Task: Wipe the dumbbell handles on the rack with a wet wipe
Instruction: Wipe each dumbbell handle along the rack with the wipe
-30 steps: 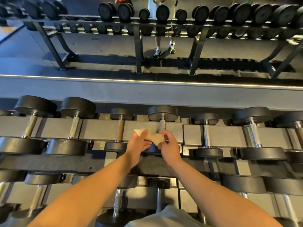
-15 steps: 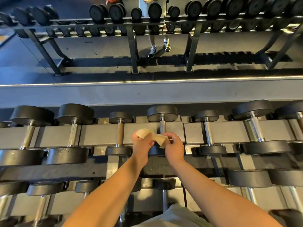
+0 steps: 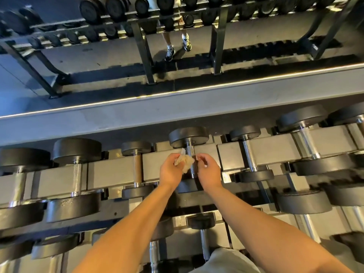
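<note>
A crumpled beige wet wipe (image 3: 184,162) sits bunched in my left hand (image 3: 170,171), which grips it right against the chrome handle (image 3: 190,151) of a middle dumbbell (image 3: 189,136) on the top tier of the rack (image 3: 232,154). My right hand (image 3: 209,171) hovers just right of that handle with its fingers loosely curled; I see nothing held in it. The handle's lower part shows between my two hands.
More dumbbells line the top tier, a small one (image 3: 136,168) to the left and another (image 3: 249,154) to the right, with bigger ones further out. A lower tier (image 3: 201,223) holds more. A mirror behind reflects the racks and a standing person's legs (image 3: 178,46).
The wipe was stretched between both hands; now it is bunched in my left hand and my right hand has come off it. The view has tilted slightly.
</note>
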{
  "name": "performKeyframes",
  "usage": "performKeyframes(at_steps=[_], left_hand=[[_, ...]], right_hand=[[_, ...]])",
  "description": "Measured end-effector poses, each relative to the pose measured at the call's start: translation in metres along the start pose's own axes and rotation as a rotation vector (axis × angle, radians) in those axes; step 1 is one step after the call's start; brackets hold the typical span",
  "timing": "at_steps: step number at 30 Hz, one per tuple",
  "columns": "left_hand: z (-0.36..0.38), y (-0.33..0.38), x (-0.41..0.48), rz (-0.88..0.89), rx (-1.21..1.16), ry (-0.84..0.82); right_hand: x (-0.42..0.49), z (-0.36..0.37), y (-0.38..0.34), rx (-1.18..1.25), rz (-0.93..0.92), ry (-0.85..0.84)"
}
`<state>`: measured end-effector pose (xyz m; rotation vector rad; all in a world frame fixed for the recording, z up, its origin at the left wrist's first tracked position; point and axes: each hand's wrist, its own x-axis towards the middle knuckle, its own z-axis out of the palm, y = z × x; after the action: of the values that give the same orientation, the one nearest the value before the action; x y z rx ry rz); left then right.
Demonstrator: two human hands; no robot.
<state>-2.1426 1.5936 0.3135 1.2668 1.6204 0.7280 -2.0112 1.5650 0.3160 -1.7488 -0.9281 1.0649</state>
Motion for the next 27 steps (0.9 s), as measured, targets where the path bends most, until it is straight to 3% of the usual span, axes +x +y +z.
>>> performKeyframes(at_steps=[7, 10, 18, 21, 27], left_hand=[[0.010, 0.004, 0.028, -0.049, -0.075, 0.027], [0.020, 0.004, 0.045, -0.090, -0.110, -0.008], [0.039, 0.005, 0.051, 0.115, 0.057, -0.060], [0.039, 0.000, 0.044, 0.040, 0.040, -0.074], [0.041, -0.004, 0.038, -0.161, -0.255, -0.009]], right_hand=[[0.016, 0.009, 0.009, -0.481, 0.040, 0.028], [0.016, 0.011, 0.012, -0.508, 0.024, 0.041], [0.019, 0.010, 0.017, -0.522, 0.007, 0.035], [0.019, 0.009, 0.017, -0.529, 0.010, 0.021], [0.017, 0.008, 0.014, -0.525, 0.010, 0.006]])
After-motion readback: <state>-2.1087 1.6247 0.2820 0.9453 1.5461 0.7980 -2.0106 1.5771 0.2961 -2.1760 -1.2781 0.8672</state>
